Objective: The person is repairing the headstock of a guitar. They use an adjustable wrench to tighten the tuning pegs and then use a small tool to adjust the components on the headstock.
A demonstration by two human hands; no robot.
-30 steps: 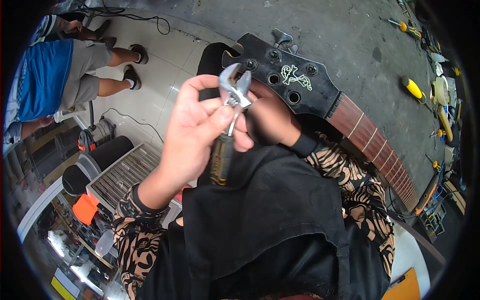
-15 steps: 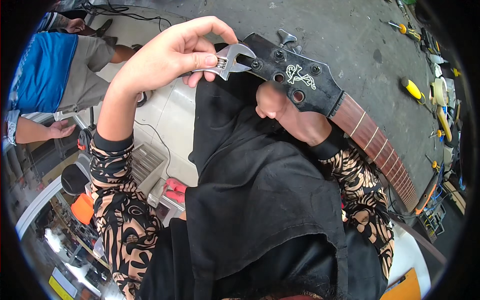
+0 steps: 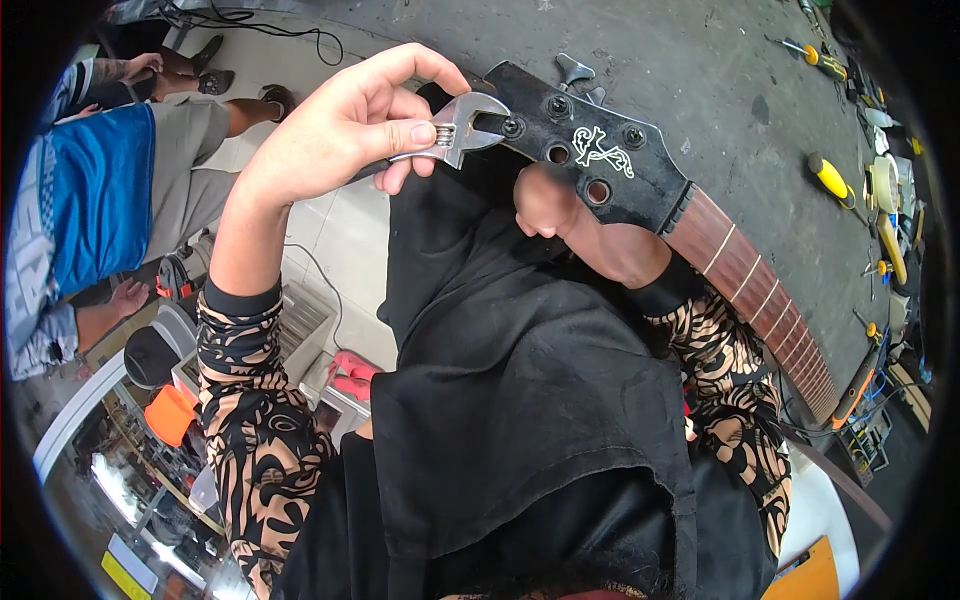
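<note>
My left hand [image 3: 345, 125] is closed around a silver adjustable wrench [image 3: 446, 150], thumb at its adjusting screw. The wrench's jaws are around or right beside a tuner nut [image 3: 513, 128] at the near edge of a black guitar headstock [image 3: 650, 170]; a firm grip on the nut cannot be made out. Two bare holes and other tuner posts show on its face, with a pale ornament. My right hand [image 3: 545, 205] is closed at the headstock's near edge, holding it from below; its fingertips are blurred or hidden. A brown fretted neck [image 3: 750, 285] runs off to the right.
The headstock lies over a dark workbench [image 3: 690, 90]. Screwdrivers, including one with a yellow handle [image 3: 828, 178], and other tools line the right. A black apron [image 3: 520, 400] covers my lap. Another person in a blue top [image 3: 100, 195] stands at left, near an orange container [image 3: 170, 415].
My left hand has come slightly down and right, tilting the wrench handle lower while its jaws stay by the nut. My right hand has barely shifted. The other person has moved a little.
</note>
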